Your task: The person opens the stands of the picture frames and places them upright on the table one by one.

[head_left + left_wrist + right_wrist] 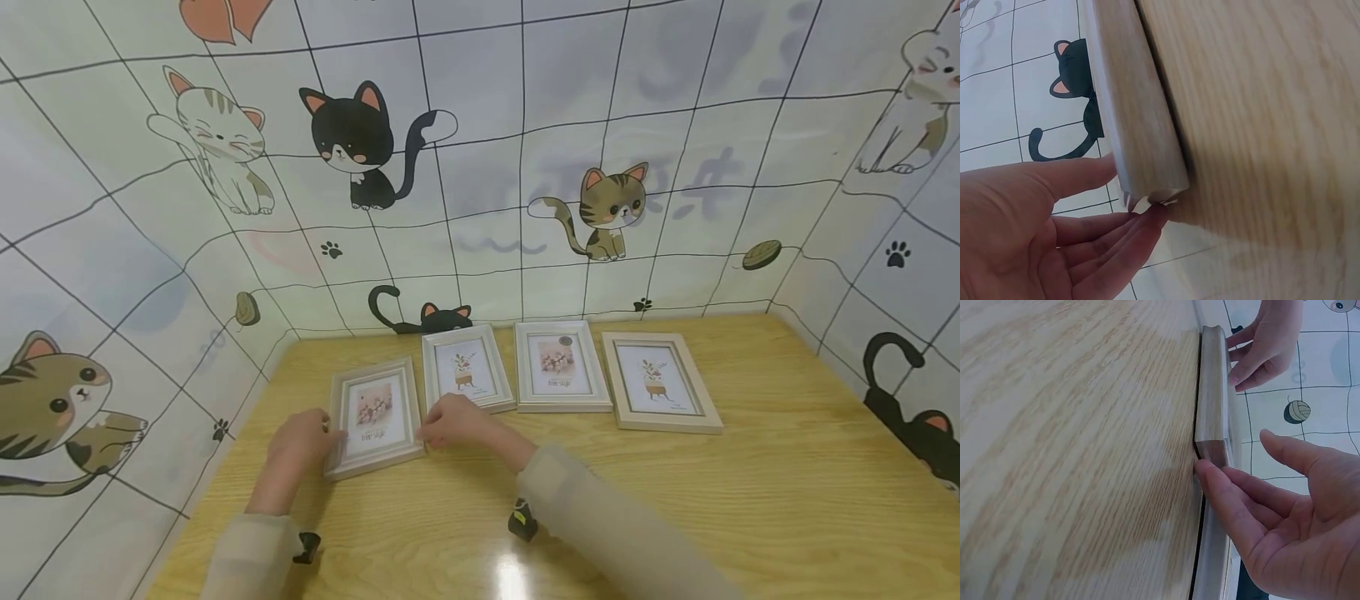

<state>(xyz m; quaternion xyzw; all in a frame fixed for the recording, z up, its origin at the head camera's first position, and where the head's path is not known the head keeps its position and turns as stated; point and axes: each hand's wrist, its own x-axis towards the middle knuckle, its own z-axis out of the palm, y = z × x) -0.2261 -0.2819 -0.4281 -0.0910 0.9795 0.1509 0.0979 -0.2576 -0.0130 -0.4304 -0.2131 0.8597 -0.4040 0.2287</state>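
Observation:
A silvery-beige picture frame (375,412) with a "free style" flower print lies at the left of a row, slightly turned. My left hand (296,442) is at its left side, thumb over the border and fingertips against the outer edge, pinching it. In the left wrist view the thumb and fingers meet the end of the frame (1141,112). My right hand (465,425) touches the lower right corner with its fingertips. In the right wrist view its fingers (1229,494) are extended at the corner and the thumb stands apart. A white frame (491,392) is just behind the right hand.
Further right lie another white frame (600,383) with a flower print and a light-wood frame (697,400) with a potted-plant print. All are on a wood-grain table (795,500). Cat-patterned walls (487,183) enclose its back and sides.

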